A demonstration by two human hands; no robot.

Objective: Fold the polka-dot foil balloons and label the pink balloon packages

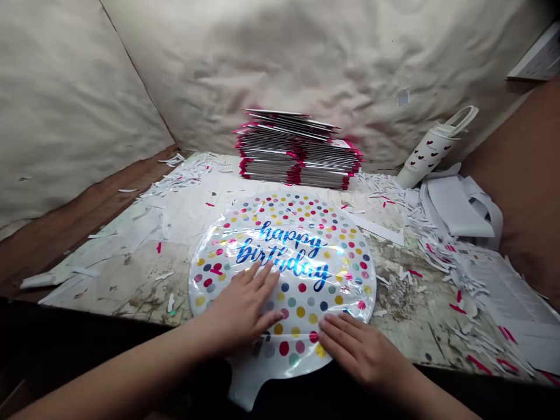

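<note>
A round, flat foil balloon [301,300] with coloured dots and blue "happy birthday" lettering lies on the worktable, its tail hanging over the front edge. My left hand [247,303] rests flat on the balloon just below the lettering, fingers spread. On the balloon's lower right part lies my right hand [356,347], its fingers stretched out on the foil. Neither hand grips anything.
Behind the balloon stands a tall stack of flat packets [297,151] with pink edges. A white tumbler with hearts [429,151] leans at the back right, beside rolled paper [459,204]. Paper scraps litter the worktable [144,274] on both sides.
</note>
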